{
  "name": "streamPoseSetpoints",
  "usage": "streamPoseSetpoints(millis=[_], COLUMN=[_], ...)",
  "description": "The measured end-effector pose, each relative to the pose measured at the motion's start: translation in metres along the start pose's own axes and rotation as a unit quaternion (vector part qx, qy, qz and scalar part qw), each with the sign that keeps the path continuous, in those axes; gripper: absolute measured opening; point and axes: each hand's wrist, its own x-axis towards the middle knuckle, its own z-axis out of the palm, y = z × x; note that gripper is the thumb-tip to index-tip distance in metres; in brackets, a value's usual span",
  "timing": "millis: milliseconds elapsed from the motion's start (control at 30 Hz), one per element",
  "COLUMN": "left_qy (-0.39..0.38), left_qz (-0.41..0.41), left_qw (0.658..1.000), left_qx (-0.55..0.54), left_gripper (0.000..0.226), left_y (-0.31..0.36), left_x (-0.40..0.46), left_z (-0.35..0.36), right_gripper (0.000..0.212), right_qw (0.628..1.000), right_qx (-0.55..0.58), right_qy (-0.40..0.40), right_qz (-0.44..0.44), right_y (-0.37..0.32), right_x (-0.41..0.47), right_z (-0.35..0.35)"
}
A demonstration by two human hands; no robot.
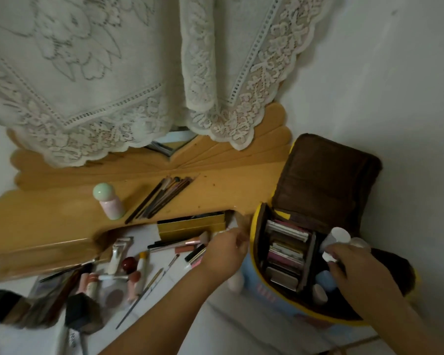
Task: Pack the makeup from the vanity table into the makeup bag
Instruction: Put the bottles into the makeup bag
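Note:
The makeup bag (272,293), blue outside with yellow trim and a brown lining, stands open at the right, its lid leaning on the wall. Flat palettes (285,252) stand packed in its left compartment. My right hand (359,278) reaches into the right compartment and holds a small white jar (328,256) among other white bottles (337,235). My left hand (226,249) is at the bag's left edge, fingers curled over something small and blurred near a pink-handled brush (190,242). Loose brushes, tubes and lipsticks (128,270) lie on the white table top.
A wooden vanity shelf (215,193) carries a pink bottle with a green cap (109,201) and a bundle of brushes (162,194). A gold box (190,225) sits below it. Lace cloth (100,73) hangs over the mirror. Dark large brushes (80,313) lie at the front left.

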Motion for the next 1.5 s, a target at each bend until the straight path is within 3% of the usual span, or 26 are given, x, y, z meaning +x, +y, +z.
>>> streamPoseSetpoints(millis=[200,333,433,500,600,800,900,1000,1133,1267,1400,1500], left_qy=[0.023,0.008,-0.005,-0.015,-0.037,-0.089,-0.107,-0.122,-0.136,-0.122,-0.121,-0.138], left_qz=[-0.067,-0.124,-0.141,-0.145,-0.144,-0.102,-0.081,-0.06,-0.04,0.013,0.12,0.202], left_qw=[0.997,0.992,0.989,0.989,0.988,0.99,0.991,0.991,0.989,0.991,0.984,0.969], left_qx=[0.036,0.037,0.037,0.035,0.037,0.032,0.011,-0.011,-0.038,-0.052,-0.051,-0.041], left_gripper=[0.022,0.024,0.023,0.021,0.015,0.018,0.016,0.017,0.02,0.029,0.018,0.019], left_y=[-0.064,-0.105,-0.125,-0.132,-0.141,-0.146,-0.137,-0.125,-0.107,-0.082,-0.049,-0.025], left_x=[-0.04,-0.058,-0.062,-0.061,-0.057,-0.036,-0.024,-0.015,-0.007,-0.006,-0.013,-0.022], left_z=[-0.021,-0.033,-0.037,-0.039,-0.041,-0.04,-0.033,-0.027,-0.024,-0.021,-0.008,0.006], right_gripper=[0.011,0.013,0.028,0.033,0.051,0.032,0.031,0.036,0.044,0.043,0.032,0.031], right_qw=[0.985,0.977,0.979,0.98,0.97,0.941,0.947,0.976,0.982,0.969,0.944,0.936], right_qx=[0.122,0.159,0.102,0.026,-0.104,-0.225,-0.178,-0.119,0.048,0.185,0.169,0.128], right_qy=[0.052,0.0,-0.113,-0.18,-0.215,-0.251,-0.266,-0.181,-0.155,0.004,0.125,0.128], right_qz=[-0.112,-0.143,-0.138,-0.084,-0.049,-0.044,-0.021,0.006,0.095,0.165,0.252,0.302], right_y=[-0.072,-0.106,-0.126,-0.134,-0.143,-0.157,-0.159,-0.157,-0.152,-0.132,-0.089,-0.058], right_x=[-0.012,-0.022,-0.022,-0.016,-0.005,0.007,0.004,0.003,-0.014,-0.034,-0.052,-0.059], right_z=[0.024,0.067,0.093,0.115,0.133,0.132,0.13,0.123,0.092,0.042,-0.001,-0.026])
